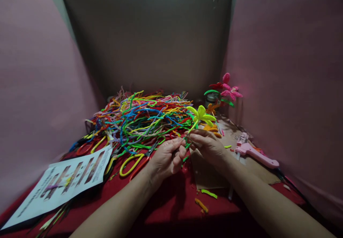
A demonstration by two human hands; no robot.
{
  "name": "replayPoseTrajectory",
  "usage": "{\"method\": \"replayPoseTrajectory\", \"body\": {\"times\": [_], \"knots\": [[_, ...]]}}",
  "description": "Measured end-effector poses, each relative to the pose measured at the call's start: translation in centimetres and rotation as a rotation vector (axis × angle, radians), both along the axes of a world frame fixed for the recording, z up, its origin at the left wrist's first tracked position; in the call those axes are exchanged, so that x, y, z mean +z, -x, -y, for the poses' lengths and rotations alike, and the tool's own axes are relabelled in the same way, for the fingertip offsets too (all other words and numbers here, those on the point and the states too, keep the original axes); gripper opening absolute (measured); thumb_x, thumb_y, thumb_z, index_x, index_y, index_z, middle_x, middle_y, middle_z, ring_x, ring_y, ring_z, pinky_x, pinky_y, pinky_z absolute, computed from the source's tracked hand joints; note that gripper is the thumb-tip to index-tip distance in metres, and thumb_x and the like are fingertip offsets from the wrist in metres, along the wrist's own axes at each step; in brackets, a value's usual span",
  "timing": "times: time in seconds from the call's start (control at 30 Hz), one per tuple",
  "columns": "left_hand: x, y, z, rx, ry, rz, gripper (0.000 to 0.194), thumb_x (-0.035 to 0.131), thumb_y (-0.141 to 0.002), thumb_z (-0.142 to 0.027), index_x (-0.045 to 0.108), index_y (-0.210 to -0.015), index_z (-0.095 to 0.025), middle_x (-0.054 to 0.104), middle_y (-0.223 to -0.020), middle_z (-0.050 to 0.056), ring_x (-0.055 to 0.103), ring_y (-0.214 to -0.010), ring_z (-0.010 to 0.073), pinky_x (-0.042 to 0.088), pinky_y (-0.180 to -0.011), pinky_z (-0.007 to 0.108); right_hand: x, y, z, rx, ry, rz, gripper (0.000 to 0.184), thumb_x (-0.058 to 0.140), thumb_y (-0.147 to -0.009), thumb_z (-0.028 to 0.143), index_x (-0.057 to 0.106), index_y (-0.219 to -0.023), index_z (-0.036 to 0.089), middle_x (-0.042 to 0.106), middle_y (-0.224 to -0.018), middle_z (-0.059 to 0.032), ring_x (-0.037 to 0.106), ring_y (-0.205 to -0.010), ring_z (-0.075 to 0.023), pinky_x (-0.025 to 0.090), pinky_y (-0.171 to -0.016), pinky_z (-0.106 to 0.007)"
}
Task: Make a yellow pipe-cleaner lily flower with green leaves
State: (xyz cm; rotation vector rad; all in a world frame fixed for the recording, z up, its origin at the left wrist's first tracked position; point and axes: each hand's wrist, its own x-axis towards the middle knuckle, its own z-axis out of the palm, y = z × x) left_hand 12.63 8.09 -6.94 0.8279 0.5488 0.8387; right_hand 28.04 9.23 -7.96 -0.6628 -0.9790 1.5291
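A yellow pipe-cleaner flower [200, 114] stands tilted above my two hands, its petals spread and its thin stem running down between my fingers. My left hand [171, 155] is closed, thumb and forefinger pinching the lower part of the stem. Close beside it, my right hand [206, 145] is also closed, with its fingertips around the stem just below the bloom. Some green pipe cleaner shows behind the stem and between the hands. The exact end of the stem is hidden by my fingers.
A big heap of coloured pipe cleaners [150, 120] lies behind my hands. Scissors with yellow and red handles [132, 163] and a printed sheet [66, 181] lie left. At right are a pink glue gun [257, 154] on cardboard [209, 175] and pink flowers [230, 91]. Pink cloth walls both sides.
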Motion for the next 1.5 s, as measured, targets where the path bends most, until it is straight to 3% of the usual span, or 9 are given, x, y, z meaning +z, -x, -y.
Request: {"method": "replayPoseTrajectory", "body": {"times": [0.2,0.4,0.47,0.63,0.73,0.83,1.0,1.2,1.5], "knots": [[-0.4,-0.1,-0.2,0.010,0.040,0.052,0.012,0.051,-0.082,-0.020,0.054,-0.074,-0.012,0.051,-0.042,-0.006,0.032,-0.021,0.0011,0.025,-0.023,0.010,0.1,0.3,0.2,-0.006,0.032,0.008,0.012,0.073,-0.061,0.023,0.069,-0.071,0.016,0.065,-0.067,-0.0012,0.058,-0.061,-0.0120,0.041,-0.055,-0.023],[-0.7,-0.3,-0.1,-0.008,-0.195,-0.091,0.021,0.048,-0.084,-0.035,0.050,-0.080,-0.014,0.061,-0.054,0.000,0.048,-0.029,0.0089,0.037,-0.029,0.018,0.0,0.3,0.1,-0.076,0.035,0.029,0.012,0.073,-0.059,0.024,0.066,-0.065,0.016,0.060,-0.063,0.0004,0.051,-0.057,-0.0110,0.037,-0.054,-0.024],[-0.6,-0.4,0.1,0.071,-0.326,-0.265,0.018,0.052,-0.082,-0.034,0.050,-0.082,-0.016,0.063,-0.060,0.000,0.054,-0.037,0.0111,0.042,-0.037,0.020,0.1,0.2,0.2,-0.104,-0.052,0.122,0.010,0.070,-0.063,0.026,0.066,-0.064,0.017,0.058,-0.062,0.0011,0.048,-0.057,-0.0105,0.035,-0.054,-0.024],[-1.1,-0.3,0.4,0.458,-0.700,-0.621,0.010,0.060,-0.076,-0.025,0.056,-0.070,-0.019,0.054,-0.056,-0.004,0.049,-0.046,0.0085,0.037,-0.048,0.018,0.8,0.3,0.7,-0.216,-0.263,0.418,0.009,0.065,-0.069,0.026,0.065,-0.062,0.020,0.055,-0.061,0.0020,0.046,-0.061,-0.0127,0.034,-0.060,-0.026],[-1.5,-0.1,0.1,0.538,-0.805,-0.676,0.002,0.060,-0.075,-0.022,0.060,-0.077,-0.021,0.057,-0.063,-0.003,0.051,-0.055,0.0103,0.037,-0.056,0.019,0.9,0.4,0.9,-0.299,-0.287,0.514,0.009,0.064,-0.069,0.024,0.066,-0.061,0.021,0.055,-0.061,0.0021,0.047,-0.064,-0.0140,0.033,-0.064,-0.028],[-1.4,-0.1,-0.2,0.606,-0.798,-0.626,0.013,0.067,-0.069,-0.019,0.061,-0.080,-0.021,0.059,-0.070,-0.002,0.052,-0.061,0.0113,0.039,-0.060,0.019,0.8,0.5,0.9,-0.327,-0.306,0.547,0.008,0.065,-0.070,0.025,0.067,-0.062,0.021,0.056,-0.062,0.0017,0.049,-0.067,-0.0150,0.033,-0.067,-0.028],[-0.9,-0.1,-0.4,0.392,-0.571,-0.487,0.016,0.062,-0.074,-0.026,0.054,-0.063,-0.016,0.053,-0.050,-0.004,0.050,-0.042,0.0095,0.040,-0.045,0.020,0.5,0.5,0.9,-0.236,-0.230,0.444,0.010,0.065,-0.069,0.029,0.067,-0.068,0.019,0.059,-0.066,0.0011,0.050,-0.065,-0.0143,0.036,-0.065,-0.028],[-0.8,0.3,-0.9,0.121,-0.306,-0.242,0.021,0.060,-0.076,-0.033,0.053,-0.072,-0.013,0.062,-0.061,0.001,0.054,-0.038,0.0087,0.042,-0.033,0.018,0.5,0.4,0.7,-0.028,-0.173,0.324,0.013,0.063,-0.071,0.028,0.066,-0.075,0.017,0.061,-0.060,0.0003,0.054,-0.058,-0.0134,0.040,-0.060,-0.028],[-0.8,0.8,-1.2,-0.078,-0.186,-0.135,0.020,0.057,-0.080,-0.030,0.051,-0.072,-0.013,0.063,-0.060,0.003,0.048,-0.030,0.0059,0.037,-0.027,0.014,0.4,0.1,0.6,0.015,-0.108,0.210,0.013,0.065,-0.069,0.029,0.067,-0.074,0.018,0.061,-0.064,-0.0002,0.053,-0.063,-0.0139,0.040,-0.061,-0.027]]}}
